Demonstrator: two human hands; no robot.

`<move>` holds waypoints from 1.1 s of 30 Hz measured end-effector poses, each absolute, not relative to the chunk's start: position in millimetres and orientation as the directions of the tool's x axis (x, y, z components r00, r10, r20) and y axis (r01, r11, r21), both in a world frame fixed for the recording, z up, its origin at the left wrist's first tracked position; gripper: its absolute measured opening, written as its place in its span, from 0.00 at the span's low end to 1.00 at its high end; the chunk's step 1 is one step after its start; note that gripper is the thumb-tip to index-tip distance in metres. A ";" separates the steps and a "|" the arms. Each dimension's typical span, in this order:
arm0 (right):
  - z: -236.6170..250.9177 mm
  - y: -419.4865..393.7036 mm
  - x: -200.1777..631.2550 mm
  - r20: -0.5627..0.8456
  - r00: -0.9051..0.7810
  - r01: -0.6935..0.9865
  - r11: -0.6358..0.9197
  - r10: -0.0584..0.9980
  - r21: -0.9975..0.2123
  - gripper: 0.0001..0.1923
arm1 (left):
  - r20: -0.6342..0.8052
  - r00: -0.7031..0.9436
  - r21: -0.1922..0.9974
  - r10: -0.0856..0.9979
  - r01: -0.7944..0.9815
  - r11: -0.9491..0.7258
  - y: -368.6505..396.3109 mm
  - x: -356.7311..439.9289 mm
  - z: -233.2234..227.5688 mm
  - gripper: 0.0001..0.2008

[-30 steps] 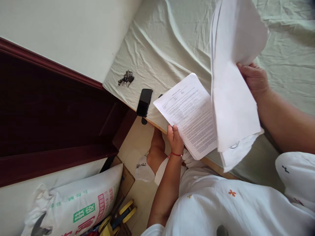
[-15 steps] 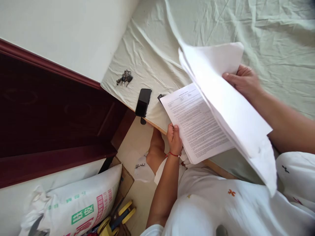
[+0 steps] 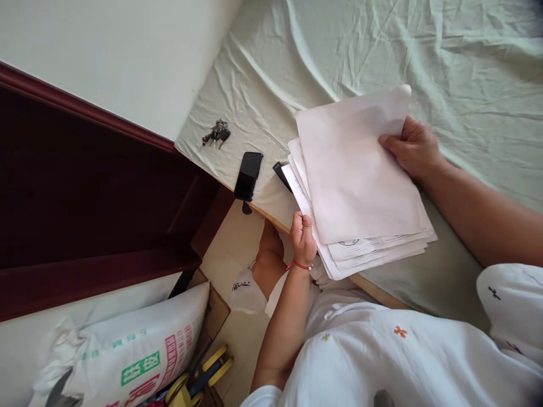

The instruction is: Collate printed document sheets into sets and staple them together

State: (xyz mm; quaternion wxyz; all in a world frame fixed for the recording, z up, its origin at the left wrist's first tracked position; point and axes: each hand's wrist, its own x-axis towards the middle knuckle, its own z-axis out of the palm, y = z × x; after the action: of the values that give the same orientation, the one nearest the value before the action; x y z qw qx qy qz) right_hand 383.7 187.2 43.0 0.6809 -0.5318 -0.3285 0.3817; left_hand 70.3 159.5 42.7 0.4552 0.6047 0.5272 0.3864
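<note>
From here I see paper stack (image 3: 360, 175) over green cloth (image 3: 339, 51), long axis pointing away from white clothing (image 3: 373, 345), leaning slightly L; L hand (image 3: 302, 236) closed on its L edge, R hand (image 3: 413, 148) pinching R edge.

Two hands show, one left hand (image 3: 302, 240) and one right hand (image 3: 416, 148), with one red bracelet (image 3: 302, 265) between them and one stack of papers (image 3: 360, 175) of at least four sheets, the overlap hiding the exact number. There are one phone (image 3: 248, 176), one bunch of keys (image 3: 217, 134) too small to count singly, one black object (image 3: 281, 174) partly covered, one pale green cloth (image 3: 271, 96) and one printed sack (image 3: 148, 339).
</note>
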 end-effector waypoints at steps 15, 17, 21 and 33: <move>39.0 182.6 380.8 0.053 0.378 -0.132 0.110 0.924 -0.985 0.15 | 0.029 0.189 0.952 0.982 0.293 -0.085 157.9 69.1 41.5 0.22; 37.9 182.1 381.3 0.061 0.357 -0.129 0.114 0.932 -0.985 0.17 | 0.027 0.169 0.964 0.985 0.257 -0.070 157.9 68.6 39.1 0.22; 37.2 181.1 381.3 0.057 0.318 -0.138 0.106 0.946 -0.985 0.18 | 0.004 0.101 0.984 0.995 0.175 -0.022 159.2 67.8 34.9 0.23; 34.8 186.0 377.5 0.084 0.463 -0.151 0.173 0.882 -0.973 0.15 | -0.027 0.096 0.986 0.995 0.164 0.011 161.0 69.2 40.6 0.23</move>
State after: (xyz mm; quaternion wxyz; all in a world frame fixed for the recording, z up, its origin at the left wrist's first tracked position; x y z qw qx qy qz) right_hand 377.5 186.0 34.8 0.6800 -0.5189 -0.3520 0.3799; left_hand 69.2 161.0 40.6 0.4860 0.5583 0.5190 0.4275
